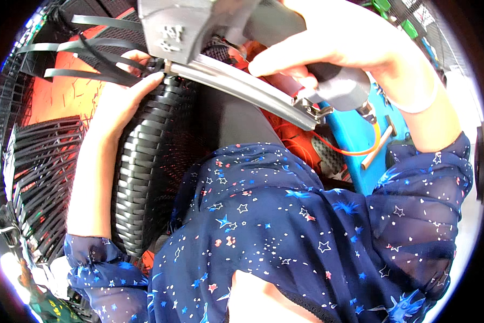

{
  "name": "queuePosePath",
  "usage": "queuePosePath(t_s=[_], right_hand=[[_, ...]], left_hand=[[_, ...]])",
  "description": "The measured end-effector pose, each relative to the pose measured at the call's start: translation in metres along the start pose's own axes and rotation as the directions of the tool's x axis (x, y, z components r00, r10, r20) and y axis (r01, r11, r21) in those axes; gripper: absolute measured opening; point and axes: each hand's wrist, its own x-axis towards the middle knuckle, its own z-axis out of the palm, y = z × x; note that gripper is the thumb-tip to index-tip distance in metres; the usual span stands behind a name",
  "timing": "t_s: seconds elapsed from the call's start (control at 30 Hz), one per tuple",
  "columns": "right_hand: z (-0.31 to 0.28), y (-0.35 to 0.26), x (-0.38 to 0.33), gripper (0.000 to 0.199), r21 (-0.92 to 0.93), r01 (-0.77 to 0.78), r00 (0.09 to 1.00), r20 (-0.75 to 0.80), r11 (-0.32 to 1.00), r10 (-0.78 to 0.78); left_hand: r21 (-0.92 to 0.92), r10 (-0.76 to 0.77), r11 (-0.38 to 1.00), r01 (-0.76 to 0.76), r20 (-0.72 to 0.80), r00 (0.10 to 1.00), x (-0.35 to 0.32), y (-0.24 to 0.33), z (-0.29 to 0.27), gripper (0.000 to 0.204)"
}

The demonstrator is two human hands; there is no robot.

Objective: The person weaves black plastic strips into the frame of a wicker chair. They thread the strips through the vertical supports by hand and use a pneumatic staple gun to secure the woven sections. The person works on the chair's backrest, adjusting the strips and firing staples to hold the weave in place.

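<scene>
Woven black plastic-strip basket (150, 156) is filling centre-left, ribbed and glossy, its loose strips (91, 51) fanning out upper left. Left hand (126, 99) is pressing flat on its rim. Right hand (333, 46) is gripping a grey pneumatic staple gun (236, 64), top cropped; starry blue fabric is hiding the basket's lower part.

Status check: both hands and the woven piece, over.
Left hand pressing black woven basket rim. Right hand gripping grey pneumatic stapler, nose at rim. Loose black strips beside it.
</scene>
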Motion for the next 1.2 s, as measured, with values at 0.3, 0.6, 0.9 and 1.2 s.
queuePosePath(t_s=[0.3,0.6,0.9,1.2], right_hand=[[0.000,0.002,0.029,0.033,0.217,-0.039,0.981,0.196,0.975,-0.005],[0.011,0.020,0.033,0.024,0.245,0.169,0.980,0.065,0.955,-0.190],[0.015,0.029,0.016,0.035,0.385,0.169,0.986,-0.075,0.907,-0.152],[0.017,0.042,0.003,0.032,0.318,0.340,0.940,-0.155,0.885,-0.305]], left_hand=[[-0.003,0.060,0.998,-0.060,-0.043,0.997,0.002,-0.006,-0.002,0.047],[0.067,0.141,0.988,-0.138,-0.034,0.989,0.005,-0.003,0.007,0.035],[0.354,0.215,0.920,-0.165,-0.105,0.971,-0.008,0.009,0.012,0.056],[0.133,0.023,0.989,-0.058,0.253,0.967,-0.013,0.021,-0.022,0.083]])
